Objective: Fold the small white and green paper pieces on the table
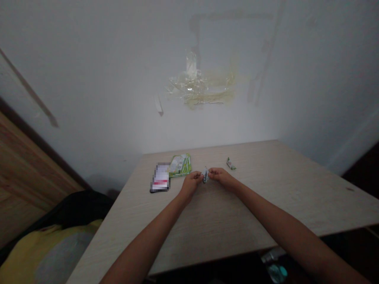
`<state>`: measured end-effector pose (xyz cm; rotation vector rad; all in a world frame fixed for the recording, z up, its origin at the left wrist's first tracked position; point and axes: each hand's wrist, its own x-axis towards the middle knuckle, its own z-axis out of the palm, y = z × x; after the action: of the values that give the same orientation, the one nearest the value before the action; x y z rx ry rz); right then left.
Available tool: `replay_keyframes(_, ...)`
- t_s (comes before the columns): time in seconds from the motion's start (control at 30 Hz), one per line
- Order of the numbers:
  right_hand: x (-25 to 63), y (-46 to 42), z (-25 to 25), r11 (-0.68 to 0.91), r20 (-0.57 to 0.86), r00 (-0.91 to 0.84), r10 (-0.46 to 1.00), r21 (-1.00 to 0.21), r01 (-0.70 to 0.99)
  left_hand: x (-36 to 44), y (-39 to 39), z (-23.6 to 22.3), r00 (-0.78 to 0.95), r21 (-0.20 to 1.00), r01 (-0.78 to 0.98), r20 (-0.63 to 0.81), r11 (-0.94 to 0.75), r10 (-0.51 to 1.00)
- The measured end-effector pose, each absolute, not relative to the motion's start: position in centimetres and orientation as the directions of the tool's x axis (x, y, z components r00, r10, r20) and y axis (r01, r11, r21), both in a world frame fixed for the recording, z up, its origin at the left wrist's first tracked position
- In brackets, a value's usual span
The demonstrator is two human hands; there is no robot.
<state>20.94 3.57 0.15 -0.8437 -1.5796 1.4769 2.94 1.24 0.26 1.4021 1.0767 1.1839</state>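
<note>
My left hand (192, 182) and my right hand (219, 176) meet over the middle of a pale wooden table (266, 205). Both pinch a small wrapped candy (205, 176) between their fingertips, one at each end of the wrapper. The fingers of both hands are closed on it. A second small green-and-white wrapped candy (231, 163) lies on the table just beyond my right hand. A green snack packet (180, 165) lies flat beyond my left hand.
A dark flat thing with a blurred face (160, 178) lies beside the green packet. A white wall with old tape remnants (198, 88) rises behind the table. A yellow and black bag (53, 240) sits low at the left. A bottle (275, 268) lies under the table's front edge.
</note>
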Motion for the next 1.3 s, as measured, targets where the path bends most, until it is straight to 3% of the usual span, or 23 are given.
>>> replay_keyframes(0.6,21.15,3.83,-0.04,0.059,0.092,-0.5,0.861,-0.995,-0.08,2.92,1.51,0.02,0.149,0.992,0.02,0.118,-0.122,0.982)
replay_keyframes(1.3,21.37,3.86,0.17,0.156,0.143,-0.418,0.897,-0.988,-0.003,2.72,1.42,0.17,0.095,0.983,0.032,0.175,-0.179,0.98)
